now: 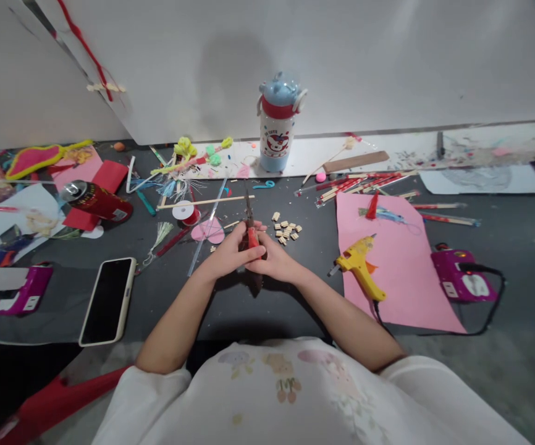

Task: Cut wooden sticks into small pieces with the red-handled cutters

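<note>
- Both hands meet just above the dark table (233,312), near the middle of the view, around a red-handled tool (253,240).
- The tool's red handle is between the palms; its narrow dark metal part points away from the person.
- The left hand (236,252) has its fingers curled in and its thumb laid across the red handle, pressing on it.
- The right hand (273,254) wraps in from the other side, touching the left; its fingers are partly hidden behind the tool, so I cannot tell whether they pinch it or only support it.
- Small wooden pieces (287,231) lie in a loose cluster just beyond the right hand.
- A thin wooden stick (205,203) lies beyond the left hand, near a spool (186,212) of red ribbon and a pink heart shape (207,230).
- A bottle (277,133) with a blue lid stands upright near the wall, straight ahead.
- To the right, a yellow glue gun (362,266) rests on a pink sheet (404,278); beside the sheet is a purple socket box (464,276) with a black plug in it.
- To the left, a phone (107,301) lies with its dark screen up, and a red can (98,201) is beyond it.
</note>
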`<control>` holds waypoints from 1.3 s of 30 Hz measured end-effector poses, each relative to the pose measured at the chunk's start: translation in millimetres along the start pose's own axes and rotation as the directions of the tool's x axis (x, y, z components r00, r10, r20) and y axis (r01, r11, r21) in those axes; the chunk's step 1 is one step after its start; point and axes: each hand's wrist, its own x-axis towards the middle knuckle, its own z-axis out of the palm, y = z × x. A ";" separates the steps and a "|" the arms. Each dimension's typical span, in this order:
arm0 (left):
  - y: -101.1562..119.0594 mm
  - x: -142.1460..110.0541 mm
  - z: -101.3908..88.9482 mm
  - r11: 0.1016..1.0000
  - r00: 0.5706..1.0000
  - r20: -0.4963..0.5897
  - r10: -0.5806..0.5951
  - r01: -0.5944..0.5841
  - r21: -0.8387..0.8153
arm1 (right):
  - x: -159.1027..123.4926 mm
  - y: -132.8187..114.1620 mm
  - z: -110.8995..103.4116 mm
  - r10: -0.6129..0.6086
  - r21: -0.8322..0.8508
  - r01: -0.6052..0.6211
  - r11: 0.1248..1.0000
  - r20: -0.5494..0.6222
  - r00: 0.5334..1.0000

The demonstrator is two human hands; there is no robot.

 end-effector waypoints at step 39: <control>8.2 3.2 5.6 0.978 0.974 -0.109 -0.198 0.189 -0.087 | 1.3 6.4 4.3 -0.121 -0.098 0.117 0.988 -0.036 0.992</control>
